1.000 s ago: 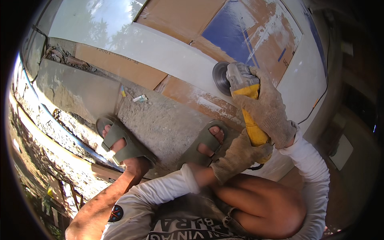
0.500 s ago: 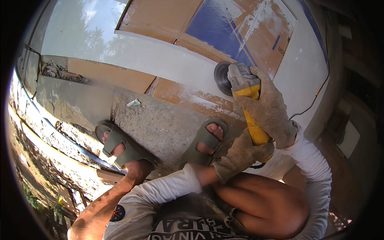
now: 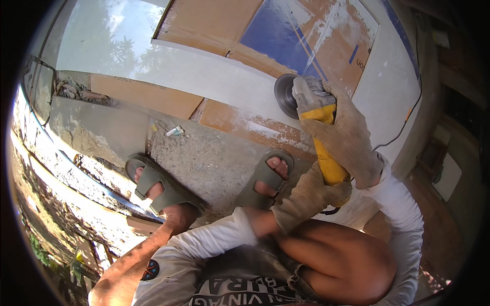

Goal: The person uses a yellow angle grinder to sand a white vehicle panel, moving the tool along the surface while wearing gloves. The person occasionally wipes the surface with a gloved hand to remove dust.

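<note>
Both my hands wear tan knit gloves and hold a yellow angle grinder with a grey head. My right hand wraps the front of its body, just behind the head. Around the rear end, my left hand is closed. The round, dark disc is at the grinder's far left end, over the white, smooth surface near the edge of a cardboard sheet. Whether the disc touches the surface, I cannot tell. Palms and some fingers are hidden by the tool and gloves.
Brown and blue cardboard with white smears lies beyond the disc. Cardboard strips edge the white surface. A dark cord runs along the right. My sandalled feet rest on rough concrete. A small white-green piece lies there.
The view has shifted slightly, and the grinder's disc sits a little farther up and away. Both hands keep the same hold on the grinder.
</note>
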The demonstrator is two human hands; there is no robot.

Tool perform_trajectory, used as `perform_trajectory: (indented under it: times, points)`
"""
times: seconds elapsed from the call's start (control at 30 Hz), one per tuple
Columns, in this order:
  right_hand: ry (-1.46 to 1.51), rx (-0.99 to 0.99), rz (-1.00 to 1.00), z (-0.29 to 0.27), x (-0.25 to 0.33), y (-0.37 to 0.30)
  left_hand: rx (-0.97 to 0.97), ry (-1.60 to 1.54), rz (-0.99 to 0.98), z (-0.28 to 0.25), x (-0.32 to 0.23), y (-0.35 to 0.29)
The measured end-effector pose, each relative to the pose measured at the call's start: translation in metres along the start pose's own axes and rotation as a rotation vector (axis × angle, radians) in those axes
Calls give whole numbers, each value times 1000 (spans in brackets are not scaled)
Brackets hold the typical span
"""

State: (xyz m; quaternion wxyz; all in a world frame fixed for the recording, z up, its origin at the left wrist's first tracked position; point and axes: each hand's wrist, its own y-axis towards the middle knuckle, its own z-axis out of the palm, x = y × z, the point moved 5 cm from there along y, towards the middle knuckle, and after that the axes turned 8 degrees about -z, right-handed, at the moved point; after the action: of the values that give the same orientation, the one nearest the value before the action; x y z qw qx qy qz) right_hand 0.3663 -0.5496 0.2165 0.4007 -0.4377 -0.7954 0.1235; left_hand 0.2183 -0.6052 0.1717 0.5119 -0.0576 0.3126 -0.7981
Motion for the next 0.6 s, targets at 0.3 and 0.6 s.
perform_trajectory:
  times: [0.3,0.6]
  points:
    - [-74,11,-152,11,12,13,-27,-22,114,-11,-5,1]
    - [-85,24,-135,14,11,16,-3,-44,64,-14,-6,0]
